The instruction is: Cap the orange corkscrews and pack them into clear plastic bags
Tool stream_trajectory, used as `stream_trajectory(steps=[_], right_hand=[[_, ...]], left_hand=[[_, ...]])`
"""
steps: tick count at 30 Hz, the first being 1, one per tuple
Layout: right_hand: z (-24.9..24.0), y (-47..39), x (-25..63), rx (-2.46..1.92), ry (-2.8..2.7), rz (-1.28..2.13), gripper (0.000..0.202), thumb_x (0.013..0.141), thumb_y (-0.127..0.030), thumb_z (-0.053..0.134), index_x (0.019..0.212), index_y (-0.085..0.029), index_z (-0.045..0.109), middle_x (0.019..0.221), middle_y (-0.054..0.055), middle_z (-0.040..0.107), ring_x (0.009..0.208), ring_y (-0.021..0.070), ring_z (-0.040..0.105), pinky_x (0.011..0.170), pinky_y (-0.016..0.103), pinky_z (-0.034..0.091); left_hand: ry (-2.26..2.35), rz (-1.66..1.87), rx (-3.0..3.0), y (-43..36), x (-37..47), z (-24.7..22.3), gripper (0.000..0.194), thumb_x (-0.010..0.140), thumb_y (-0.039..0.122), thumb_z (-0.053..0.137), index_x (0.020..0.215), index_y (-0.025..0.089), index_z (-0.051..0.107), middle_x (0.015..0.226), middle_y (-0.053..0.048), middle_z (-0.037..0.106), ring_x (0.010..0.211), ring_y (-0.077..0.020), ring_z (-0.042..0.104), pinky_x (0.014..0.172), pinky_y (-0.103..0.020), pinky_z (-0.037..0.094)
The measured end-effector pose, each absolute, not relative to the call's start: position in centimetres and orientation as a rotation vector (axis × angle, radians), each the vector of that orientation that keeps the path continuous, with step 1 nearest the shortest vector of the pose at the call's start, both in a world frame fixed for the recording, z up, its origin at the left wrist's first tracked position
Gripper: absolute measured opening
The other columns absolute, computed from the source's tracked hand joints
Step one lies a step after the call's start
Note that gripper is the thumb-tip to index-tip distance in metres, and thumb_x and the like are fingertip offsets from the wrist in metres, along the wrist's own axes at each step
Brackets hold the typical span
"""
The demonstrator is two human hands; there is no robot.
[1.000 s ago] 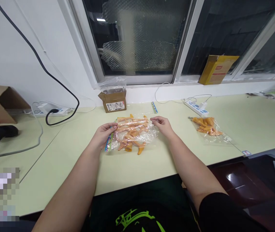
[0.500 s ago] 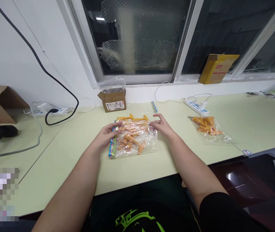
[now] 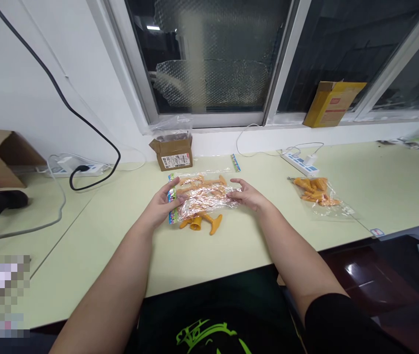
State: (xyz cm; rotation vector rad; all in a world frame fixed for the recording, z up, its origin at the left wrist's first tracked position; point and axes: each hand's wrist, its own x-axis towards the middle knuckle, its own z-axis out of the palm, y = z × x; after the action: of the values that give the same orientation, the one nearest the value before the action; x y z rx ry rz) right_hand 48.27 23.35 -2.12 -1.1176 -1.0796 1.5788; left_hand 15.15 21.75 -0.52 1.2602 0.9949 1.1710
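Observation:
A clear plastic bag (image 3: 209, 200) with a coloured printed strip along its left end is held level over several orange plastic pieces (image 3: 214, 224). Some pieces show through the film and others stick out below its near edge. My left hand (image 3: 163, 202) grips the printed end between thumb and fingers. At the opposite end, my right hand (image 3: 248, 195) pinches the film, its index finger raised apart. Further right lies a second clear bag (image 3: 318, 192) holding orange pieces, touched by neither hand.
An open brown carton (image 3: 176, 153) stands by the wall. Behind the right-hand bag is a power strip (image 3: 299, 163) with cables. A yellow box (image 3: 333, 104) leans at the window. On the left are a cardboard box (image 3: 3, 157) and a black cable (image 3: 62, 101).
The bag has moved away from me and its near edge has drawn back, so the nearer orange pieces now lie uncovered. Both hands still hold the bag.

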Motion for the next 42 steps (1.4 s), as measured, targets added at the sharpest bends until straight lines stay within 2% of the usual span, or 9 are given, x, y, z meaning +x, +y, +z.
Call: stream_trajectory(steps=[4,9,11,15,20,24,30,35,42], right_hand=[[-2.1,23.5,48.4,-1.122,-1.030,1.500,0.078,0.065,-0.018,0.091,0.132,-0.024,0.049,0.079,0.000,0.078,0.074,0.0187,0.076,0.070,0.030,0.062],[-1.8,23.3,48.3,-1.109,-1.031,1.536,0.081,0.067,-0.020,0.089,0.134,-0.026,0.045,0.085,0.001,0.080,0.074,0.0193,0.077,0.071,0.033,0.064],[-1.8,23.2,48.2,-1.069,-1.088,1.601,0.080,0.066,-0.021,0.089,0.133,-0.027,0.047,0.090,0.002,0.081,0.075,0.0195,0.077,0.072,0.034,0.064],[-1.8,23.4,48.2,-1.047,-1.125,1.538,0.057,0.063,-0.023,0.087,0.112,-0.024,0.058,0.077,-0.001,0.077,0.069,0.0156,0.072,0.067,0.028,0.060],[-0.7,22.8,49.0,-0.974,-1.205,1.657,0.054,0.065,-0.022,0.082,0.115,-0.024,0.063,0.075,-0.004,0.074,0.053,0.0080,0.055,0.046,0.017,0.037],[-0.3,22.1,49.4,-0.855,-1.412,1.857,0.068,0.068,-0.022,0.084,0.131,-0.025,0.059,0.070,-0.006,0.072,0.045,0.0059,0.046,0.042,0.016,0.027],[-1.5,22.5,48.1,-0.833,-1.343,1.791,0.081,0.071,-0.023,0.089,0.142,-0.030,0.052,0.098,0.005,0.081,0.076,0.0148,0.072,0.055,0.019,0.046],[-1.8,22.8,47.4,-0.784,-1.082,1.643,0.077,0.067,-0.030,0.092,0.132,-0.031,0.052,0.102,0.002,0.081,0.083,0.0178,0.075,0.080,0.031,0.059],[-1.7,22.5,47.6,-0.808,-1.173,1.892,0.070,0.067,-0.034,0.094,0.128,-0.026,0.059,0.098,0.005,0.080,0.081,0.0218,0.077,0.071,0.033,0.061]], left_hand=[[1.082,1.149,1.229,22.0,15.1,-0.5,0.077,0.062,0.038,0.097,0.131,0.016,0.072,0.110,-0.012,0.078,0.099,-0.0247,0.075,0.092,-0.034,0.060],[1.122,1.152,1.185,22.3,14.9,-1.0,0.083,0.071,0.034,0.092,0.146,0.018,0.060,0.088,-0.004,0.075,0.069,-0.0162,0.071,0.073,-0.031,0.062],[1.094,1.182,1.181,22.3,15.1,-1.3,0.084,0.071,0.029,0.091,0.148,0.024,0.058,0.109,-0.007,0.075,0.076,-0.0165,0.073,0.078,-0.032,0.064],[0.968,1.244,1.210,22.1,15.6,-1.2,0.079,0.070,0.028,0.093,0.142,0.029,0.059,0.154,-0.011,0.054,0.112,-0.0246,0.073,0.098,-0.037,0.061],[0.856,1.288,1.031,21.7,15.0,0.4,0.086,0.077,0.057,0.083,0.150,0.031,0.044,0.132,-0.013,0.070,0.106,-0.0277,0.074,0.088,-0.042,0.062],[0.769,1.022,0.918,21.2,15.0,1.2,0.082,0.083,0.075,0.064,0.147,0.027,0.046,0.126,-0.018,0.072,0.087,-0.0282,0.077,0.070,-0.040,0.062],[0.840,0.821,1.036,20.2,16.8,0.3,0.081,0.073,0.028,0.091,0.144,0.029,0.051,0.138,-0.015,0.068,0.094,-0.0245,0.076,0.072,-0.034,0.062],[0.891,1.039,1.095,20.6,17.1,-0.3,0.072,0.072,0.025,0.091,0.137,0.025,0.058,0.125,-0.010,0.075,0.085,-0.0176,0.075,0.075,-0.028,0.060],[0.749,1.501,0.768,21.4,17.6,-0.1,0.049,0.066,0.003,0.079,0.102,0.027,0.059,0.124,0.002,0.073,0.125,-0.0177,0.068,0.106,-0.031,0.056]])
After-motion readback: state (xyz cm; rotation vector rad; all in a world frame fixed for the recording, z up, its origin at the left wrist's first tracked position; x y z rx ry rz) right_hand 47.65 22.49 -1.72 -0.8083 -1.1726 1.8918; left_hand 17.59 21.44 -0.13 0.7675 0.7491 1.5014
